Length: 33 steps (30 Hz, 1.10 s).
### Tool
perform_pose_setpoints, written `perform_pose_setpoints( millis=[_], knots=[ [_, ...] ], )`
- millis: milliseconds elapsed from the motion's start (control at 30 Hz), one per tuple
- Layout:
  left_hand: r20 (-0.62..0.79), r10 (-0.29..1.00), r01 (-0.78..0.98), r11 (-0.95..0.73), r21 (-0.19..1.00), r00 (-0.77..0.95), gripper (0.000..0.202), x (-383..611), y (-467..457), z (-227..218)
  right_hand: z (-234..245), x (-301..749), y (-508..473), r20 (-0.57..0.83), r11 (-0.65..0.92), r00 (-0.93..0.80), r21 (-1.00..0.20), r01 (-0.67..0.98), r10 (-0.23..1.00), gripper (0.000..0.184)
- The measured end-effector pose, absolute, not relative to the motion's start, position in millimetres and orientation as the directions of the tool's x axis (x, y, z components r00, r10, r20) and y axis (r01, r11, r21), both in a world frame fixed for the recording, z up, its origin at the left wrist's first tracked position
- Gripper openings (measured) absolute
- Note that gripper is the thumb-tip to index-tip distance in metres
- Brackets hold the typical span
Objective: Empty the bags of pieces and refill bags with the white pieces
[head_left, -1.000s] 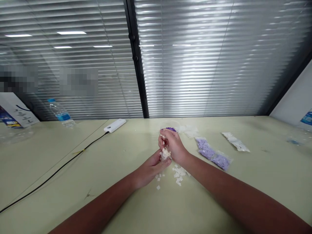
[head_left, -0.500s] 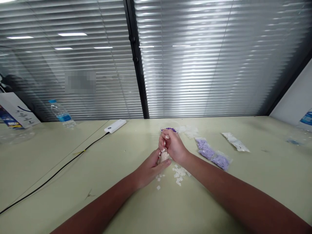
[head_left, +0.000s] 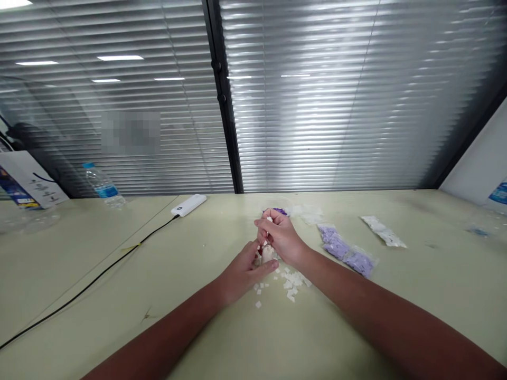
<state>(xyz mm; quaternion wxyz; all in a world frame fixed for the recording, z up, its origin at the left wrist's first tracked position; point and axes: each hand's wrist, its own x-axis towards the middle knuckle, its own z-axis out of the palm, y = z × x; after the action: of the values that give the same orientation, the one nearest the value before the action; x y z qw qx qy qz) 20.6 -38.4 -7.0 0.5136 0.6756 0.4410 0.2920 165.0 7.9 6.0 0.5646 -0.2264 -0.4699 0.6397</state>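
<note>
My left hand [head_left: 249,270] is closed around a small whitish object [head_left: 268,254], thumb on the near side; its kind is hard to make out. Above it, my right hand [head_left: 279,235] pinches a small white square piece [head_left: 269,218] between thumb and fingers. More white bits show between the two hands. Loose white square pieces [head_left: 293,282] lie scattered on the table just in front of the hands. Partly hidden behind my right hand are dark purple pieces [head_left: 280,211], which seem to be in a clear container.
Right of my hands lie clear bags of lilac pieces [head_left: 340,248] and a bag of white pieces [head_left: 383,231]. Crumpled clear plastic [head_left: 311,214] sits behind. Further left are a white power bank [head_left: 189,205] with a black cable [head_left: 103,270], a water bottle [head_left: 103,186] and a white paper bag [head_left: 37,179].
My right fingers have risen slightly from the whitish object and turned, now pinching a white piece. My left hand stays in nearly the same place.
</note>
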Motion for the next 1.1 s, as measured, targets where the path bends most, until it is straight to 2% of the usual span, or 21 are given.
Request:
perform_pose_setpoints(
  millis=[233,300,400,500,567,633,700,767,867,1000,1100],
  knots=[
    [-0.042,0.915,0.279,-0.079,0.957,0.402,0.069,19.7,-36.7,-5.0,10.2,169.3,5.5,0.232,0.074,-0.305,-0.889,-0.451,0.924,0.041],
    [-0.036,0.919,0.299,-0.090,0.950,0.393,0.068,20.5,-37.5,-3.4,10.2,168.4,5.8,0.223,0.064,-0.287,-0.878,-0.474,0.932,0.042],
    [-0.032,0.927,0.326,-0.099,0.940,0.375,0.065,21.6,-38.5,-2.3,11.8,166.1,5.5,0.223,0.032,-0.280,-0.832,-0.554,0.934,0.053],
    [-0.037,0.927,0.339,-0.100,0.935,0.373,0.063,21.7,-39.1,-1.2,11.9,166.4,5.3,0.222,0.025,-0.276,-0.819,-0.573,0.935,0.054],
    [-0.038,0.928,0.349,-0.101,0.932,0.371,0.061,21.5,-39.5,0.0,8.6,169.5,6.2,0.248,0.101,-0.241,-0.863,-0.495,0.938,0.051],
    [-0.041,0.936,0.369,-0.098,0.924,0.351,0.058,21.4,-39.9,1.6,2.9,174.7,7.9,0.317,0.237,-0.219,-0.916,-0.324,0.923,0.047],
    [-0.035,0.947,0.394,-0.100,0.914,0.320,0.053,21.6,-39.9,3.2,-3.0,180.7,9.4,0.418,0.400,-0.230,-0.908,-0.124,0.879,0.045],
    [-0.023,0.952,0.395,-0.104,0.913,0.304,0.051,22.0,-39.5,4.3,-7.0,186.0,10.5,0.540,0.561,-0.250,-0.828,0.014,0.804,0.044],
    [-0.031,0.949,0.362,-0.089,0.928,0.312,0.054,21.7,-37.8,4.8,-8.2,190.7,11.3,0.692,0.736,-0.267,-0.667,0.120,0.671,0.043],
    [-0.027,0.948,0.343,-0.088,0.935,0.319,0.049,19.3,-34.7,4.0,-5.7,194.5,11.2,0.790,0.863,-0.348,-0.449,0.232,0.505,0.035],
    [0.000,0.948,0.320,-0.108,0.941,0.318,0.045,17.7,-33.4,3.3,-3.7,199.0,10.5,0.814,0.920,-0.444,-0.270,0.284,0.376,0.026]
  ],
)
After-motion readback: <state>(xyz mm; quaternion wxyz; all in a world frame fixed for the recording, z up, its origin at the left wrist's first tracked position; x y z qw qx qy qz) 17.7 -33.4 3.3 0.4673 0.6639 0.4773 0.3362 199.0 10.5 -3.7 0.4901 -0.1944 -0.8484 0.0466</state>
